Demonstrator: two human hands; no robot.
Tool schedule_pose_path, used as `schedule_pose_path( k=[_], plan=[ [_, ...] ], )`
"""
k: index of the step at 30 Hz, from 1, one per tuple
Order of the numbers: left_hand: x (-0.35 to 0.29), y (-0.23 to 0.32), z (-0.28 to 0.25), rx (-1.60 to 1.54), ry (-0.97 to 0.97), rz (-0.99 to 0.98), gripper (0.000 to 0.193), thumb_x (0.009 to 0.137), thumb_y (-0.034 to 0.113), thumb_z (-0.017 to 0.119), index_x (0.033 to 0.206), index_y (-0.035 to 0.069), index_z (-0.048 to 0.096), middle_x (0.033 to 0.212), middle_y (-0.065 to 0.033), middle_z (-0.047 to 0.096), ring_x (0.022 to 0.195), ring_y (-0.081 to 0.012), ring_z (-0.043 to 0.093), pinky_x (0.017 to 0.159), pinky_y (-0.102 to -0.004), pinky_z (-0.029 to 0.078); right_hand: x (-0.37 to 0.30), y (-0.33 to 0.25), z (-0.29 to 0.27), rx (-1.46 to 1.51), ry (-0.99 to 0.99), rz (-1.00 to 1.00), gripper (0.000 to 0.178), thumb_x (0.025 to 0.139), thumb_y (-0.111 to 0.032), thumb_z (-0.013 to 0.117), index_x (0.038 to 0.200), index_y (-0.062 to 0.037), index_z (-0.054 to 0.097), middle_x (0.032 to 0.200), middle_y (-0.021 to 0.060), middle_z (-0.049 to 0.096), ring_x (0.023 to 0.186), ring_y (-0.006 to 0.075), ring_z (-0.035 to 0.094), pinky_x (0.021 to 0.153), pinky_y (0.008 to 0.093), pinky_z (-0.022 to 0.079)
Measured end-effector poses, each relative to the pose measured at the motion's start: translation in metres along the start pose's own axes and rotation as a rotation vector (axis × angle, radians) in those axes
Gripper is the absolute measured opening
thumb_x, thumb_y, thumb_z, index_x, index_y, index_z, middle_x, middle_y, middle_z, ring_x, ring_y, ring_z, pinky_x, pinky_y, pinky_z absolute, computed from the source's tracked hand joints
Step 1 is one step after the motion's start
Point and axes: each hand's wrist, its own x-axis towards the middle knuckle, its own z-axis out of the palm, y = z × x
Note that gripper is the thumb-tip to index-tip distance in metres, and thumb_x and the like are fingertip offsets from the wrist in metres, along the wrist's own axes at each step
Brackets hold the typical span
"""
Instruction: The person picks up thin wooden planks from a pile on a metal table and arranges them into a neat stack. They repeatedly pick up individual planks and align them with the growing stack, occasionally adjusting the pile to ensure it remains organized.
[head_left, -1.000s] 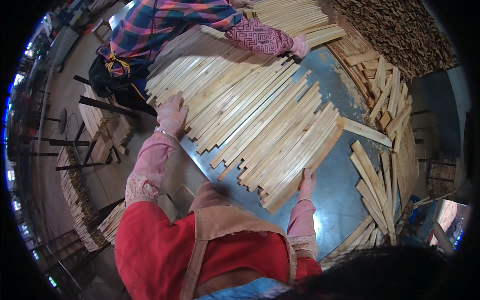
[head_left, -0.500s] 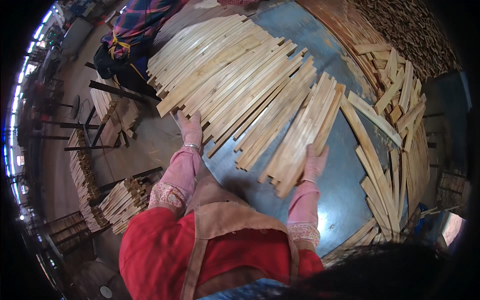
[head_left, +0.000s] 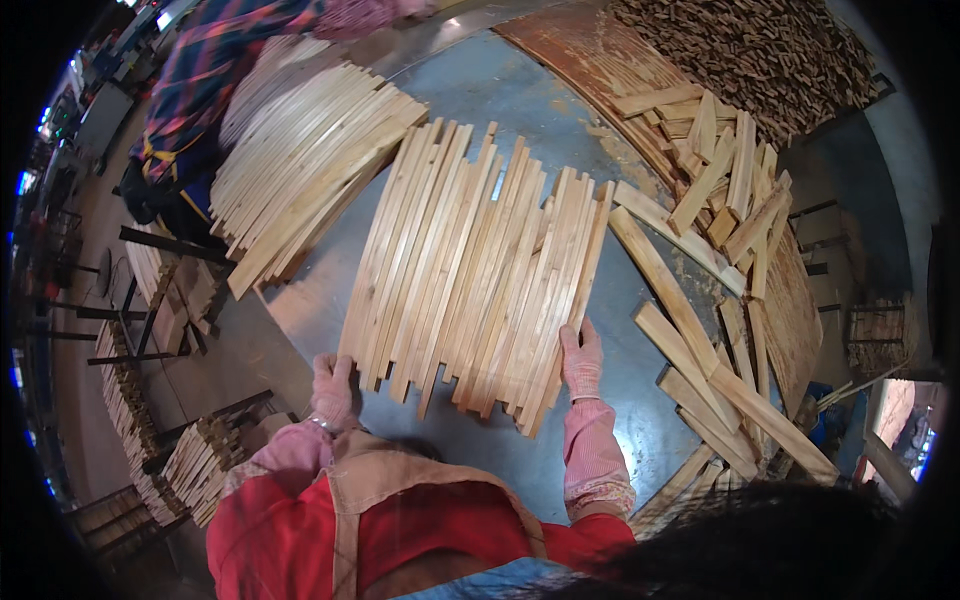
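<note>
A row of pale wooden strips [head_left: 470, 270] lies side by side on the blue-grey metal tabletop [head_left: 500, 455], with uneven ends. My left hand [head_left: 335, 388], in a pink glove, is at the row's near left corner, its fingers bent against the outermost strip. At the near right side my right hand [head_left: 582, 362], gloved as well, grips the edge of the outer strip. The row is held between both hands. Part of the left fingers is hidden from sight.
Another fan of strips [head_left: 310, 150] lies at the far left, beside a person in a plaid sleeve [head_left: 215, 75]. Loose wood pieces [head_left: 735, 185] are heaped on the right. A large stack of wood [head_left: 745, 60] stands behind, and stacked strips [head_left: 200, 460] sit at the lower left.
The strips between my hands have come together into a tighter, more upright row, apart from the far left fan. Both hands now press in at its sides, and my view has shifted right.
</note>
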Motion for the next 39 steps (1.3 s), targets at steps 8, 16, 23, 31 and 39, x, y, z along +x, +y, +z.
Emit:
schedule_pose_path(
  k=[8, 16, 23, 31, 39],
  plan=[
    [0.169, 0.163, 0.049, 0.522, -0.233, 0.636, 0.056, 0.108, 0.046, 0.055, 0.144, 0.004, 0.064, 0.154, -0.028, 0.056, 0.14, -0.0392, 0.056, 0.116, -0.0442, 0.044, 0.114, -0.061, -0.036, -0.338, 0.083, -0.104, 0.081, 0.095, -0.059, 0.069, 0.156, -0.0053, 0.057, 0.144, 0.0259, 0.064, 0.134, 0.0432, 0.059, 0.116, 0.0495, 0.044],
    [0.057, 0.291, 0.041, -0.471, -0.578, -0.355, 0.069, 0.104, 0.045, 0.063, 0.161, 0.008, 0.051, 0.151, -0.0155, 0.062, 0.134, -0.03, 0.063, 0.117, -0.0456, 0.049, 0.057, -0.086, -0.017, 1.178, -0.177, 0.214, 0.071, 0.11, -0.059, 0.042, 0.156, -0.0066, 0.056, 0.14, 0.0173, 0.069, 0.121, 0.0335, 0.07, 0.104, 0.0465, 0.058],
    [0.137, 0.109, 0.051, -0.684, -0.934, -0.2, 0.077, 0.093, 0.022, 0.079, 0.16, 0.004, 0.047, 0.143, -0.0139, 0.068, 0.123, -0.0276, 0.07, 0.102, -0.0426, 0.06, -0.045, -0.034, -0.015, 1.367, -0.276, 0.475, 0.089, 0.103, -0.078, 0.044, 0.16, -0.0099, 0.052, 0.149, 0.0153, 0.065, 0.125, 0.0346, 0.07, 0.107, 0.0498, 0.059],
    [0.115, 0.249, 0.021, -0.771, -1.079, 0.401, 0.089, 0.093, 0.022, 0.083, 0.166, 0.005, 0.037, 0.152, -0.013, 0.061, 0.136, -0.0234, 0.06, 0.117, -0.0403, 0.048, -0.063, -0.112, -0.103, 1.172, -0.036, -0.34, 0.094, 0.102, -0.082, 0.043, 0.161, -0.009, 0.048, 0.152, 0.0186, 0.059, 0.13, 0.0324, 0.064, 0.11, 0.0493, 0.056],
    [0.108, 0.393, -0.079, -0.524, -1.095, 0.857, 0.1, 0.091, 0.027, 0.088, 0.17, 0.009, 0.029, 0.159, -0.0104, 0.053, 0.146, -0.0207, 0.049, 0.122, -0.04, 0.042, -0.081, -0.164, -0.195, 1.482, 0.287, -0.711, 0.079, 0.105, -0.078, 0.045, 0.146, -0.012, 0.058, 0.132, 0.0114, 0.067, 0.121, 0.0263, 0.065, 0.1, 0.0404, 0.058]
  ],
)
